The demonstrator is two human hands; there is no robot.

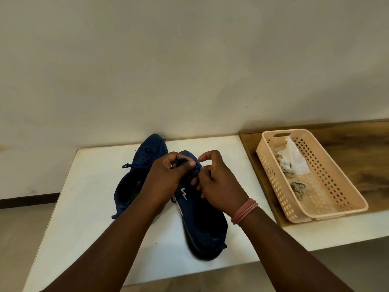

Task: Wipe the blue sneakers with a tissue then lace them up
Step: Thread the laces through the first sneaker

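Observation:
Two blue sneakers lie on a white table (88, 207). The left sneaker (134, 182) is laced, with its toe toward the wall. The right sneaker (202, 224) lies tilted on its side, with a white logo showing. My left hand (168, 178) pinches a dark lace end over the right sneaker's lace area. My right hand (219, 182) is beside it, fingers curled at the same laces, with the index finger and thumb raised. What the right hand's fingers hold is hidden. A white tissue (292, 159) lies in a basket.
A beige plastic basket (336, 186) stands at the right on a wooden board (368, 148), holding the tissue and some crumpled soiled wads. A pale wall rises right behind the table. The floor shows to the left and in front.

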